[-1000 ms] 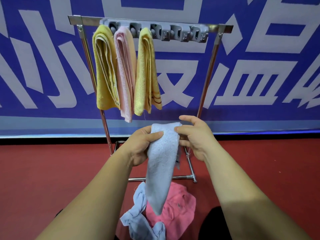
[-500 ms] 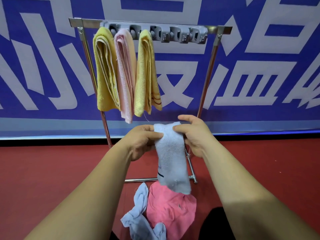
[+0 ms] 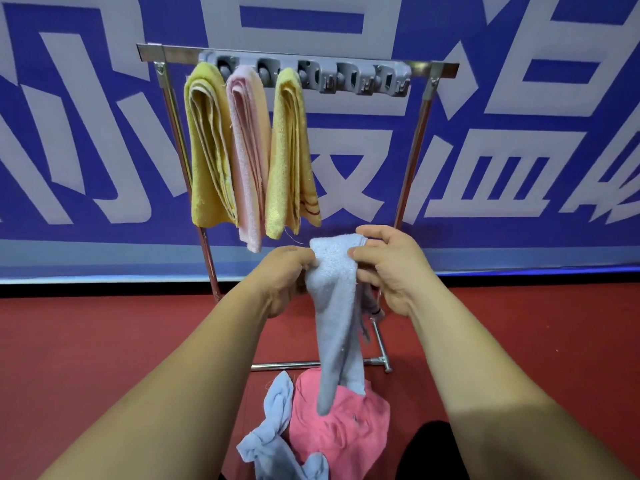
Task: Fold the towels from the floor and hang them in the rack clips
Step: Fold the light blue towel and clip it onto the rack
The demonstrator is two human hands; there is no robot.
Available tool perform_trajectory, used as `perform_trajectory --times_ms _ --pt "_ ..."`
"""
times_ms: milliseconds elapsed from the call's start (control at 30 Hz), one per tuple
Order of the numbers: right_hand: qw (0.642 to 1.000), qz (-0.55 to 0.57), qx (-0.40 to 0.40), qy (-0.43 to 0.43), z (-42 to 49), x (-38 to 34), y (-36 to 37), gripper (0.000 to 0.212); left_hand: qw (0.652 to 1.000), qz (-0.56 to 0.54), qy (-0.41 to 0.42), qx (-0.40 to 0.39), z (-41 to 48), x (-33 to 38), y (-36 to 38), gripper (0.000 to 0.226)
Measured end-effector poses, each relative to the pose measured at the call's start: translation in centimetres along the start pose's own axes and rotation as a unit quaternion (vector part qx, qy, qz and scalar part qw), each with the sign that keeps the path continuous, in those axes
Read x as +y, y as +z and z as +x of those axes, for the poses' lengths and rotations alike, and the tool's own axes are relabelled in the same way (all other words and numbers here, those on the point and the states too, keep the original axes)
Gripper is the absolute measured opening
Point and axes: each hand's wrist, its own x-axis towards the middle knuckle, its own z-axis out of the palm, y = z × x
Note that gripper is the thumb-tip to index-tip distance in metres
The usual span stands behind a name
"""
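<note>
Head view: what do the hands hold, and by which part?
Both the left hand and right hand pinch the light blue towel at its folded top end.

Location type: an indoor staged area of the hall or exhibition kind, not a domestic room.

Indicators:
- A large printed banner (image 3: 519, 109), white characters on blue, fills the entire background.
- The floor (image 3: 86, 341) is a uniform red sheet surface. A black strip (image 3: 104, 287) runs along the banner's base.
- A free-standing metal rack (image 3: 414, 157) with a grey clip strip (image 3: 349, 76) stands directly on that floor.
</note>
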Motion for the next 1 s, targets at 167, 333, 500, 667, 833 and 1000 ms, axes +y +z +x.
perform_trajectory --times_ms 167,333,500,667,833,1000 --pt "0.999 -0.026 0.007 -0.024 0.2 -0.4 0.4 0.042 0.999 0.028 -0.002 -0.045 -0.3 -0.1 -0.3 0.024" --pt "0.997 -0.05 0.047 -0.026 0.3 -0.3 0.1 0.037 0.998 0.043 0.028 -0.034 -0.1 0.5 -0.7 0.02" --pt "0.997 -0.024 0.07 -0.017 0.0 -0.7 0.3 0.037 0.998 0.043 0.029 -0.033 -0.2 0.7 -0.6 0.023" --pt "0.994 -0.097 0.02 0.035 -0.7 -2.0 -1.0 0.024 0.994 0.084 0.049 -0.053 -0.2 2.9 -0.5 0.018" --pt "0.967 -0.252 0.023 -0.028 -0.4 -5.3 -2.2 0.013 0.966 0.21 0.041 -0.146 -0.7 8.0 0.9 0.019" --pt "0.979 -0.152 -0.126 -0.056 -0.1 -9.0 -0.3 0.027 0.936 0.279 0.047 -0.21 -2.6 13.4 2.6 0.02"
